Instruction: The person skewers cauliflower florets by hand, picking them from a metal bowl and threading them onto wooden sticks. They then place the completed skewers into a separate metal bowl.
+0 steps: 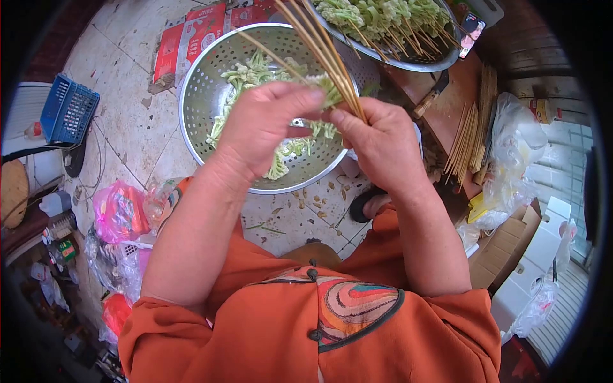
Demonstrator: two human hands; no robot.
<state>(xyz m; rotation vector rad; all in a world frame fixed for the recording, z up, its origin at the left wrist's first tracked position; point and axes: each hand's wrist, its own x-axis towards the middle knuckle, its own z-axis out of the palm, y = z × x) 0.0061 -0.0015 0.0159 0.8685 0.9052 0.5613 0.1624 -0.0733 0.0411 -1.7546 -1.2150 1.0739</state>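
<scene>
My right hand (pixel 383 137) is closed round a bundle of thin wooden skewers (pixel 325 54) that fan up and to the left. My left hand (pixel 268 118) pinches a pale green cauliflower floret (pixel 330 91) beside the skewers, with one skewer slanting away above it. Both hands are over a perforated metal colander (pixel 191 121), in which loose florets (pixel 246 73) lie. Behind, at the top right, a metal basin (pixel 383 60) holds many florets on skewers.
More skewers (pixel 465 143) lie on a reddish board (pixel 440 105) at the right, near a knife (pixel 431 96). A phone (pixel 471 32) rests at the basin's rim. Plastic bags (pixel 119 210) and a blue basket (pixel 69 110) stand left; a cardboard box (pixel 507 246) is right.
</scene>
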